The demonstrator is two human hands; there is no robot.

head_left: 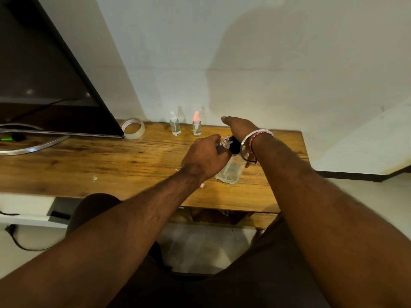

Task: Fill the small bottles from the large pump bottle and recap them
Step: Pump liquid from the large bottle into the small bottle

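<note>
The large clear pump bottle with a black pump top stands on the wooden table. My right hand rests on top of the black pump, fingers extended. My left hand grips a small clear uncapped bottle, tilted with its mouth against the pump's nozzle. Two more small bottles stand by the wall: one with a white cap and one with a pink cap.
A roll of clear tape lies at the back of the table. A dark monitor on a curved metal stand fills the left. A small pink piece peeks from under my left wrist. The table's right edge is beside my right forearm.
</note>
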